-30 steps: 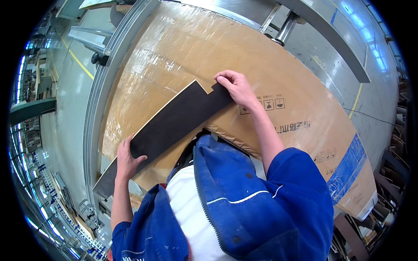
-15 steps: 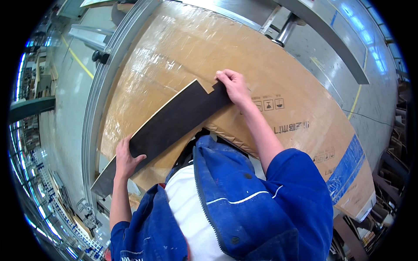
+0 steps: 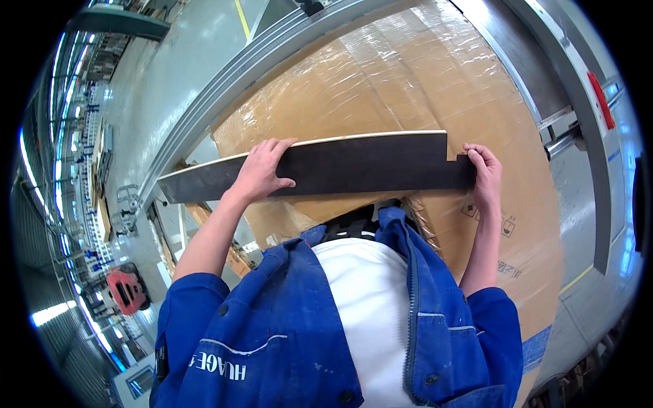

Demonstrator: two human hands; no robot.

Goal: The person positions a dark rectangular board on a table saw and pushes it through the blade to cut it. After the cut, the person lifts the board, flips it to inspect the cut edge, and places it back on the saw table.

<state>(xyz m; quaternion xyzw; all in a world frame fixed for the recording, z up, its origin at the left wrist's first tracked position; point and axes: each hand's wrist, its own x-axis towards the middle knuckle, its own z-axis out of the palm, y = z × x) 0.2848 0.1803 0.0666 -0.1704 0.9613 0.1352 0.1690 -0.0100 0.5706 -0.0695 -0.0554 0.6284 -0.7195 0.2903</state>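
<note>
A long dark board (image 3: pixel 367 163) with a pale far edge lies crosswise before my body, a small notch cut into its right end. My left hand (image 3: pixel 260 171) grips it left of the middle, fingers over the far edge and thumb on the dark face. At the notched end, my right hand (image 3: pixel 483 175) holds the board by its narrow tongue, fingers curled round. Beneath the board is cardboard under clear film (image 3: pixel 326 102); whether the board rests on it or hangs just above, I cannot tell.
A silver metal rail (image 3: pixel 224 102) curves along the far left of the cardboard. On the right stands a grey machine beam (image 3: pixel 578 88) with a red handle (image 3: pixel 601 100). A red machine (image 3: pixel 127 288) is on the floor at lower left. Wooden slats (image 3: pixel 235 255) show by my left forearm.
The board has turned from a slant to nearly level across the view. My left hand has shifted along it toward the middle; my right hand still holds the notched end. The view has swung too.
</note>
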